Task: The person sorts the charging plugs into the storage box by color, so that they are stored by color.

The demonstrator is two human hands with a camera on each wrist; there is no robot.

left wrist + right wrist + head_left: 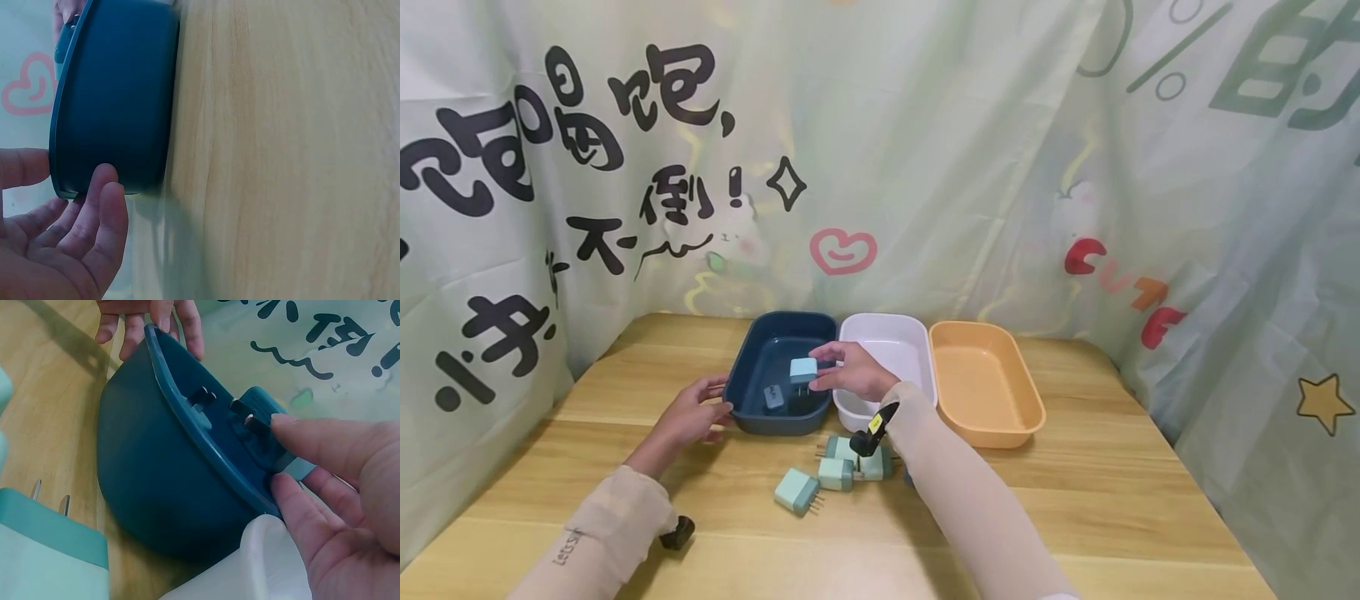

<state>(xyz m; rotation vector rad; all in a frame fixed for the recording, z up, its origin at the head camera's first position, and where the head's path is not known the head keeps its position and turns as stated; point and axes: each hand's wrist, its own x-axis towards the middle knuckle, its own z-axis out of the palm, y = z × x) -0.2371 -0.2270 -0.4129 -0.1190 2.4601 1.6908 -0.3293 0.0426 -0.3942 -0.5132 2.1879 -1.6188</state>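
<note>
My right hand (857, 372) pinches a light blue plug charger (803, 370) between thumb and fingers, over the dark blue bin (784, 427). In the right wrist view two metal prongs stick out of the dark end of the held charger (253, 394). Another blue charger (773, 397) lies inside the bin. At the bin's near left corner, my left hand (694, 410) holds the rim and outer wall; the left wrist view shows several fingers (103, 206) against the wall. On the table in front of the bins lies a group of mint-green chargers (835, 474).
A white bin (917, 333) stands close beside the blue one, and an orange bin (1026, 392) is right of it. One mint charger (796, 490) lies apart at the front. A printed curtain (925, 167) hangs behind the wooden table (1075, 500).
</note>
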